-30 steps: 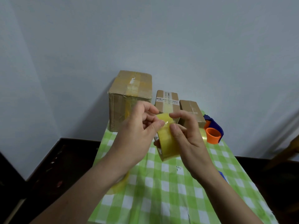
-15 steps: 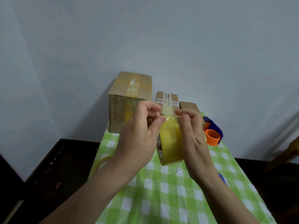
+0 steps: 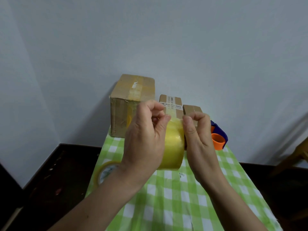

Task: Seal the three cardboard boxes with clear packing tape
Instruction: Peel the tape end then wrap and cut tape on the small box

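Head view. A tape roll of clear, yellowish packing tape is held in the air above the desk, between the two hands. The left hand grips the roll's left face, its fingers curled and its thumb tip set on the upper rim. The right hand grips the right face, fingers curled inward and thumb pressed to the same rim. The roll's axis runs left to right from palm to palm, so the broad band of tape faces the wearer. Whether a free end has been lifted under the thumbs cannot be told.

The three boxes stand beyond the hands, in a row against the wall: the large box ahead and to the left, the middle box directly behind the roll, and the small box just past the right knuckles. All three show tape strips on top. The left hand is judged nearer the large box and the right hand nearer the small one, so the tape must be carried forward, away from the body.

A blue and orange dispenser lies right of the small box. A second roll rests on the desk's left edge, partly hidden by the left wrist.
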